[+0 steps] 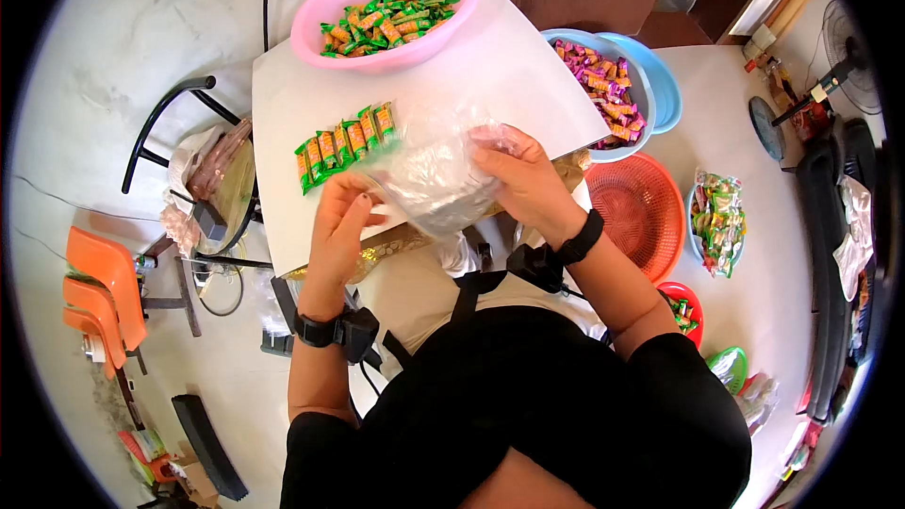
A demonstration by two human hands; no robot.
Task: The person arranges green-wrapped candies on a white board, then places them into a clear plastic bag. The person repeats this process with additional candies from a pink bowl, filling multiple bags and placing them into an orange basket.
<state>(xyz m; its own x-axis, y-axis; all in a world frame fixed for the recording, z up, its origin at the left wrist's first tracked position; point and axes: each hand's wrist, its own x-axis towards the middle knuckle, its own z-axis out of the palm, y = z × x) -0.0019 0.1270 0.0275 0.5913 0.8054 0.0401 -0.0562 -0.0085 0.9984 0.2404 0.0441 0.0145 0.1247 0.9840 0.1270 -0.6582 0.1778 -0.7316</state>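
My right hand grips the right side of a clear plastic bag, fingers behind and thumb in front. The bag hangs over the table's near edge, and its left edge meets the fingers of my left hand. Whether those fingers pinch the film is hard to make out. Just beyond my left hand, a row of several green-and-orange wrapped snacks lies side by side on the white tabletop. Farther back, a pink basin holds a heap of the same wrapped snacks.
Right of the table stand a light-blue basin of purple-wrapped snacks, an orange-red perforated basket and a tub piled with filled packets. A chair with a black tube frame is at the left. A standing fan is at far right.
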